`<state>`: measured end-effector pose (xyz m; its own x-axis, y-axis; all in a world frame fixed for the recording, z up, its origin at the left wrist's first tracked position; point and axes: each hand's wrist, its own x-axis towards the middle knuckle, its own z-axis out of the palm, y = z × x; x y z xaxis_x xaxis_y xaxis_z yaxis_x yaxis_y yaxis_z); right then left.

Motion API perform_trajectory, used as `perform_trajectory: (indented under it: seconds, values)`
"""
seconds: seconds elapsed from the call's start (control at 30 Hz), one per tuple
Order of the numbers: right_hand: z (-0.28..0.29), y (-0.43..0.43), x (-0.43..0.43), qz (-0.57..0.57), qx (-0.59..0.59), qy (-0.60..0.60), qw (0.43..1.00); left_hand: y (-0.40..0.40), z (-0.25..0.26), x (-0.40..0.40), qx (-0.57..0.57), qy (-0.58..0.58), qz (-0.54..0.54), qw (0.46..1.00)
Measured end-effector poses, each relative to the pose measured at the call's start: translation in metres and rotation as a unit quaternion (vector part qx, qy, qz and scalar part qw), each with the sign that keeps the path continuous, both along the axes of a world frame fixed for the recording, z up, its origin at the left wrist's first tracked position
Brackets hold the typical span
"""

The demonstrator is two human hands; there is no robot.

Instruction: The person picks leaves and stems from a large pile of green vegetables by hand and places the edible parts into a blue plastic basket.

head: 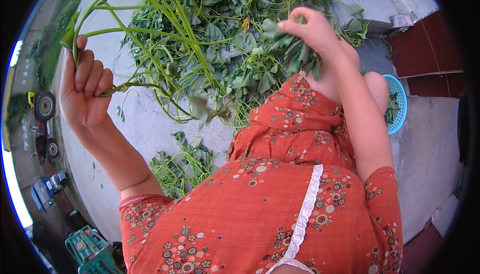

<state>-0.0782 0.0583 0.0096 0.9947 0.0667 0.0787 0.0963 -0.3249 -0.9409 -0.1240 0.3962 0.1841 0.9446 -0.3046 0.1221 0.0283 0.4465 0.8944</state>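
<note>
My left hand (87, 83) is raised at the left, its fingers closed around a green leafy vine (138, 30). Long bare stalks arch from it to the right and droop towards the floor. My right hand (313, 30) is above my knees and grips a bunch of picked green leaves (296, 51), thumb and forefinger curled together. Beneath both hands spreads a large heap of leafy vines (217, 30) on the concrete floor. A smaller heap of stems and leaves (183, 165) lies nearer, beside my left elbow.
A blue plastic basket (400, 105) with leaves in it stands right of my knees. Dark red steps or tiles (431, 49) rise beyond it. At the far left are a wheeled machine (45, 124) and a green plastic crate (92, 249). Pale concrete (97, 169) surrounds the heaps.
</note>
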Motion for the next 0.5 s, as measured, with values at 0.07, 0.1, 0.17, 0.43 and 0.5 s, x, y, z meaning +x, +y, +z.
perform_trajectory:
  seconds: [0.07, 0.1, 0.17, 0.43, 0.5]
  values:
    - [0.002, 0.01, -0.006, 0.079, 0.024, -0.016, 0.997, -0.003, 0.004, 0.003, -0.003, -0.011, -0.027, 1.0]
    - [0.001, 0.016, -0.007, 0.116, 0.011, -0.056, 0.992, -0.004, 0.005, 0.004, -0.007, -0.013, -0.031, 0.999]
    - [0.0, 0.026, -0.016, 0.157, 0.064, -0.003, 0.985, -0.007, 0.006, 0.007, -0.016, -0.017, -0.041, 0.999]
    - [-0.002, 0.076, -0.031, 0.185, -0.032, -0.001, 0.982, -0.029, 0.007, 0.009, -0.047, -0.018, -0.069, 0.996]
    - [-0.002, 0.085, -0.035, 0.175, -0.015, -0.037, 0.984, -0.034, 0.007, 0.008, -0.053, -0.021, -0.08, 0.995]
